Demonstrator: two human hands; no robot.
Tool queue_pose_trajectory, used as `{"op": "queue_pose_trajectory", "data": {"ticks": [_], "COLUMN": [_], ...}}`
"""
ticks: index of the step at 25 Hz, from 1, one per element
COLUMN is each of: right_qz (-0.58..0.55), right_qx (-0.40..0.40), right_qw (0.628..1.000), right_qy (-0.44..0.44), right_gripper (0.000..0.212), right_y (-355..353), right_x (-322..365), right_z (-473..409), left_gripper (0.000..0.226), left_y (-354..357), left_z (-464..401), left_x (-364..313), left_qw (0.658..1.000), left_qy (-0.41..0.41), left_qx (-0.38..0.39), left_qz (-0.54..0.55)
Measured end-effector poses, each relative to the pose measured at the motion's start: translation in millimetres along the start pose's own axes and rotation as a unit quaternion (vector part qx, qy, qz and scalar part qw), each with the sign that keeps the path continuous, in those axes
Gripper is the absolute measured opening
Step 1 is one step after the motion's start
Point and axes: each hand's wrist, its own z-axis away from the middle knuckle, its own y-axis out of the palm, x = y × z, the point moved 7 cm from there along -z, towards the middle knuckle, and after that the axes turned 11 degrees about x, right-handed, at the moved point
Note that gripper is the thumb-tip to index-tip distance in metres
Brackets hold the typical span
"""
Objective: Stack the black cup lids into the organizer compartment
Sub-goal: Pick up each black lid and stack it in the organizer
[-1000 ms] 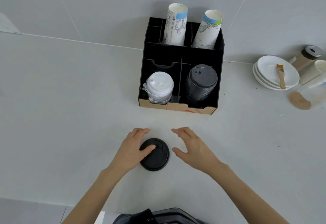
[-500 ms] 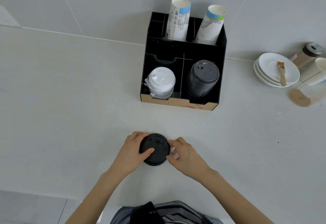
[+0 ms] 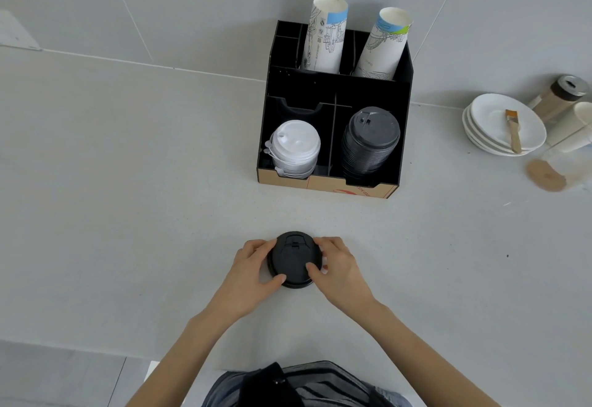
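A black cup lid (image 3: 293, 257) rests on the counter near me, gripped from both sides. My left hand (image 3: 253, 273) curls around its left rim and my right hand (image 3: 336, 270) around its right rim. Farther back stands the black organizer (image 3: 404, 137). Its front right compartment holds a tall stack of black lids (image 3: 370, 143); its front left compartment holds a shorter stack of white lids (image 3: 294, 150).
Two rolls of paper cups (image 3: 326, 34) lean in the organizer's rear compartments. At the right are stacked white plates (image 3: 493, 121) with a brush (image 3: 513, 129), a brown shaker (image 3: 559, 95) and clear cups (image 3: 557, 167). The counter's front edge lies just below my forearms.
My right hand closed in from the right onto the lid's rim, joining the left hand. Both hands now hold the lid between them.
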Motion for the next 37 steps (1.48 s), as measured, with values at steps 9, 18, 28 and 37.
{"op": "queue_pose_trajectory", "data": {"ticks": [9, 18, 28, 37], "right_qz": [-0.029, -0.055, -0.058, -0.032], "right_qx": [-0.098, -0.197, -0.224, -0.189], "right_qw": [0.995, 0.977, 0.968, 0.975], "right_qy": [-0.005, -0.058, -0.093, -0.113], "right_gripper": [0.034, 0.031, 0.027, 0.033], "right_y": [-68.3, -148.5, -203.0, -234.0], "right_x": [2.8, 20.4, 26.3, 27.0], "right_z": [1.2, 14.8, -14.3, -62.8], "left_gripper": [0.057, 0.057, 0.066, 0.070], "left_y": [-4.3, -18.2, -28.2, -38.0], "left_z": [-18.6, -46.6, -86.3, -130.1], "left_x": [-56.9, -126.1, -171.0, -182.0], "left_qw": [0.997, 0.983, 0.974, 0.970], "left_qy": [0.071, 0.150, 0.149, 0.067], "left_qx": [-0.040, -0.101, -0.168, -0.229], "left_qz": [0.000, -0.019, -0.040, -0.047]}}
